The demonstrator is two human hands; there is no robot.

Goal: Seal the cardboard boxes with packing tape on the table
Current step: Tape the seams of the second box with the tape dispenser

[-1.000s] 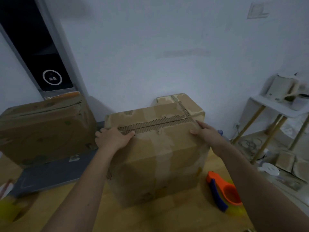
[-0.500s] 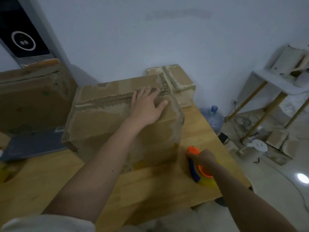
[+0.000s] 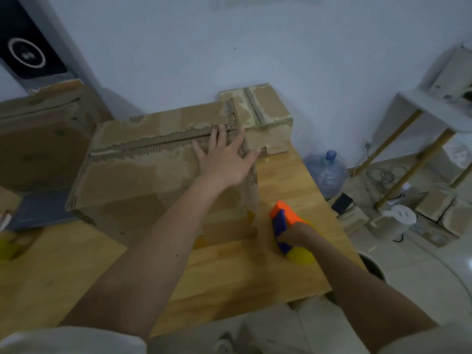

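Observation:
A large cardboard box (image 3: 143, 172) stands in the middle of the wooden table (image 3: 245, 274), its top seam torn and rough. My left hand (image 3: 224, 159) lies flat with spread fingers on the right end of the box top, pressing it. To the right of the box, my right hand (image 3: 297, 235) grips an orange, blue and yellow tape dispenser (image 3: 286, 221) that rests on the table. A smaller taped box (image 3: 265, 118) sits behind the large one, against the wall.
Another big cardboard box (image 3: 38, 139) stands at the far left, with a dark flat board (image 3: 38, 215) beneath its front. A blue water jug (image 3: 327, 172) sits on the floor beyond the table's right edge. A white side table (image 3: 431, 111) and clutter fill the right.
My right hand left the box's right edge and came down onto the tape dispenser. My left hand slid from the box's left end to its right end. The view tilted down.

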